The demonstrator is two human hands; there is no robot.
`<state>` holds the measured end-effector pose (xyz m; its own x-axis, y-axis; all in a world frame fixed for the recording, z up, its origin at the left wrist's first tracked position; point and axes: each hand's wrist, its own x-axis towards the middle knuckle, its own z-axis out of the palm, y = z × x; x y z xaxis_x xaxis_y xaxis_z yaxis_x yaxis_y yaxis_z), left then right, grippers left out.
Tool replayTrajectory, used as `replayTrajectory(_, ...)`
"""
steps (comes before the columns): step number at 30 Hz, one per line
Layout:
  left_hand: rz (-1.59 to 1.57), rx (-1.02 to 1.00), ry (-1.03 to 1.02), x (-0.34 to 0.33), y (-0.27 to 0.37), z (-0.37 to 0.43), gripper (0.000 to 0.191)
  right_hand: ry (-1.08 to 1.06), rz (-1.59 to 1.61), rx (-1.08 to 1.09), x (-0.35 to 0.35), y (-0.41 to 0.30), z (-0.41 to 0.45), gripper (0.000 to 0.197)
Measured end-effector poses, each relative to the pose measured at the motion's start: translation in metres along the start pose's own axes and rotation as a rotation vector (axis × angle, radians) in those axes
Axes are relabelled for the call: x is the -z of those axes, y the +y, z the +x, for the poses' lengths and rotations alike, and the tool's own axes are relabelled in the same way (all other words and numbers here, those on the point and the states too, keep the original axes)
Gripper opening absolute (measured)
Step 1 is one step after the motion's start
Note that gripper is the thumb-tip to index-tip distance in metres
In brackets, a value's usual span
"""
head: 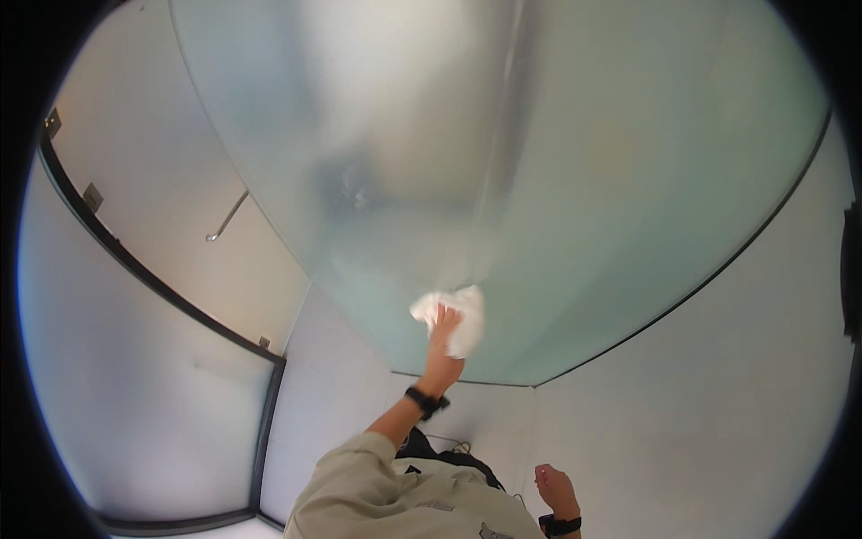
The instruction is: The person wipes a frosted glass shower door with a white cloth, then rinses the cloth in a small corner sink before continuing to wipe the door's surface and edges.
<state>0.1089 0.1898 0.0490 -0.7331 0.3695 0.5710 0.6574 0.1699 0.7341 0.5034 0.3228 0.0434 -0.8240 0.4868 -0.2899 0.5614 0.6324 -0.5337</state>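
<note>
My left hand (446,337) presses a crumpled white cloth (469,323) against the lower part of a large frosted glass panel (592,222). Its fingers are spread over the cloth, and the arm reaches up and forward from my body. Low on the right, beside my body and apart from the glass, my right hand (555,486) is curled into a loose fist; no object shows in it. Both wrists wear black bands. Whitish marks (357,195) show on the glass, above and left of the cloth.
At the left stands a frosted panel (182,404) in a dark frame (168,293), with small metal fittings (93,197) along it. A curved metal handle (227,215) is beyond the glass panel's left edge. Pale floor lies below and right of the glass. A cord loops near my waist.
</note>
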Motion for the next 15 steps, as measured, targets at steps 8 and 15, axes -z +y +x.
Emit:
replayTrajectory(8,-1.066,0.508,0.195,0.088,0.178,0.069,0.052,0.085,0.141,-0.097,-0.034,0.050,-0.024,0.021)
replayTrajectory(15,-0.126,-0.537,0.601,0.161,0.301,0.268,0.023,0.124,0.147,-0.060,-0.039,0.061,-0.040,0.030)
